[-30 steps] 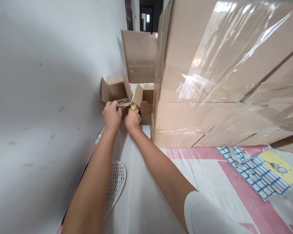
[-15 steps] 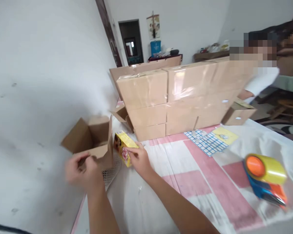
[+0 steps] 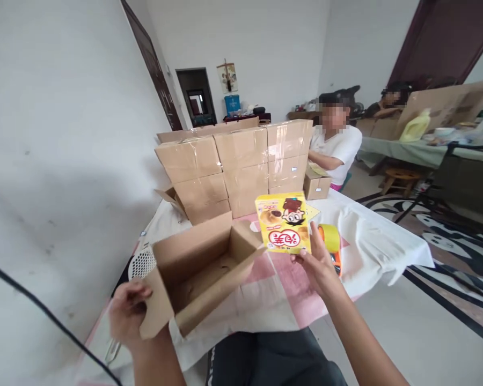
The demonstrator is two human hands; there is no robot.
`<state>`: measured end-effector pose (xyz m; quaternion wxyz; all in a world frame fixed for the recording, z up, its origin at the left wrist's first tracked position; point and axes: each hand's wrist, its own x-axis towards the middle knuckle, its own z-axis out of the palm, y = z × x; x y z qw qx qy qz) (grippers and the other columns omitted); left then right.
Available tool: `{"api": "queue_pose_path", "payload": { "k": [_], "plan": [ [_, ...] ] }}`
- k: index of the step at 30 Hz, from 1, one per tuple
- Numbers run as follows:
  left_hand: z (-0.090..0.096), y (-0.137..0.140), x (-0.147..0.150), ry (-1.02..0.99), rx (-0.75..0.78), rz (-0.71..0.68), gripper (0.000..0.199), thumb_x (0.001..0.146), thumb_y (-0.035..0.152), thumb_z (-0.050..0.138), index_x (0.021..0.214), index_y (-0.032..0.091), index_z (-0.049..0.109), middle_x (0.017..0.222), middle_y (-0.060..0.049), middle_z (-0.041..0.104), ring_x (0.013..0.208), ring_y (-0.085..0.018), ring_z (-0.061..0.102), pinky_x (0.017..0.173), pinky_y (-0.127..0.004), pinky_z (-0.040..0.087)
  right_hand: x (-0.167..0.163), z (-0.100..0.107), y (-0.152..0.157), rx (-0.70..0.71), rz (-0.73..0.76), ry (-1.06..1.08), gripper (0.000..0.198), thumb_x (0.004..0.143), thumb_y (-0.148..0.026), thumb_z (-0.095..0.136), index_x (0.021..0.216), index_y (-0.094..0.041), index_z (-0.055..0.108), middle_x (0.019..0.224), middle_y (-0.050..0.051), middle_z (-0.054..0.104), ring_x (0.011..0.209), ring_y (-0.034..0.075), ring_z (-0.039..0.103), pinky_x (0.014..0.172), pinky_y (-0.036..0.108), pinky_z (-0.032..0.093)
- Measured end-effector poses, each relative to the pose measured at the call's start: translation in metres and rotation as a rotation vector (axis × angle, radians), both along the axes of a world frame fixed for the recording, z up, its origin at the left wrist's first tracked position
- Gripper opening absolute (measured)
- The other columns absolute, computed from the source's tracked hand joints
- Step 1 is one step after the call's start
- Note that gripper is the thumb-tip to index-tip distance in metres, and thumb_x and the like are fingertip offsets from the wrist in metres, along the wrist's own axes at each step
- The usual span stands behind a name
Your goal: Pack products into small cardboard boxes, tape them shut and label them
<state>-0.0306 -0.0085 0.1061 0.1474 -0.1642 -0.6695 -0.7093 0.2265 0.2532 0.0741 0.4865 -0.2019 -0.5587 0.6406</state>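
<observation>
My left hand (image 3: 129, 311) grips a flap at the near left end of an open cardboard box (image 3: 203, 268). Nothing but bare cardboard shows inside the box. Its long side faces me at a slant, and it rests by the table's front edge. My right hand (image 3: 316, 262) holds a yellow snack box (image 3: 285, 222) by its lower right corner, thumb in front. A cartoon figure and red lettering face me, upside down. The snack box is raised just right of the cardboard box, above the table.
Stacked, taped cardboard boxes (image 3: 245, 166) stand across the back of the table. A tape dispenser with yellow tape (image 3: 329, 238) lies behind my right hand. A white perforated holder (image 3: 143, 262) is at the left. Beyond the stack sits a person in white (image 3: 342, 147); a dark cable (image 3: 44, 316) hangs nearby.
The open cardboard box has come nearer and turned, its flap in my left hand. My right hand has brought the snack box up and rightward. My view has swung right.
</observation>
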Motion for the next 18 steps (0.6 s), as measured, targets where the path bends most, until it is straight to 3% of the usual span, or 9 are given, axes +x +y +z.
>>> {"api": "queue_pose_path", "payload": {
  "k": [3,7,10,13,16,18],
  "plan": [
    [-0.009,0.014,-0.008,-0.158,0.283,-0.155,0.024,0.079,0.047,0.046,0.068,0.026,0.045,0.065,0.002,0.037,0.065,-0.018,0.044,0.067,-0.035,0.047,0.014,0.027,0.017,0.071,-0.073,-0.017,0.074,0.081,-0.047,0.073,0.148,-0.031,0.045,0.144,0.013,0.053,0.089,0.021,0.066,0.057,0.029,0.056],
    [-0.033,0.029,-0.011,-0.337,0.434,-0.343,0.032,0.078,0.05,0.058,0.066,0.023,0.045,0.062,0.004,0.031,0.056,-0.012,0.035,0.056,-0.029,0.041,0.02,0.068,0.033,0.243,-0.119,-0.076,0.063,0.079,-0.052,0.074,0.133,-0.029,0.052,0.133,0.013,0.059,0.093,0.025,0.068,0.06,0.033,0.057],
    [-0.056,0.041,-0.007,-0.458,0.518,-0.453,0.038,0.075,0.054,0.065,0.068,0.022,0.044,0.063,0.006,0.03,0.055,-0.011,0.037,0.056,-0.028,0.041,0.014,0.091,0.03,0.527,0.041,-0.238,0.054,0.081,-0.04,0.075,0.13,-0.03,0.053,0.131,0.01,0.061,0.1,0.026,0.067,0.073,0.037,0.058],
    [-0.076,0.053,-0.001,-0.531,0.598,-0.498,0.039,0.072,0.051,0.07,0.071,0.021,0.046,0.064,0.007,0.032,0.056,-0.009,0.042,0.059,-0.026,0.042,-0.001,0.1,0.016,0.851,0.237,-0.542,0.042,0.083,-0.019,0.067,0.124,-0.028,0.061,0.122,0.006,0.066,0.094,0.021,0.065,0.079,0.034,0.053],
    [-0.086,0.061,0.003,-0.565,0.658,-0.516,0.037,0.074,0.048,0.072,0.072,0.02,0.048,0.063,0.007,0.034,0.056,-0.008,0.043,0.06,-0.025,0.043,-0.018,0.1,0.001,1.029,0.364,-0.793,0.039,0.083,-0.014,0.063,0.12,-0.026,0.062,0.112,0.004,0.07,0.092,0.02,0.065,0.075,0.031,0.047],
    [-0.089,0.063,0.004,-0.582,0.679,-0.53,0.037,0.071,0.048,0.074,0.071,0.02,0.049,0.062,0.007,0.035,0.054,-0.008,0.043,0.059,-0.025,0.042,-0.031,0.096,-0.007,1.102,0.474,-0.928,0.026,0.083,-0.017,0.064,0.108,-0.023,0.064,0.103,0.003,0.072,0.09,0.021,0.067,0.069,0.029,0.044]
  ]
}}
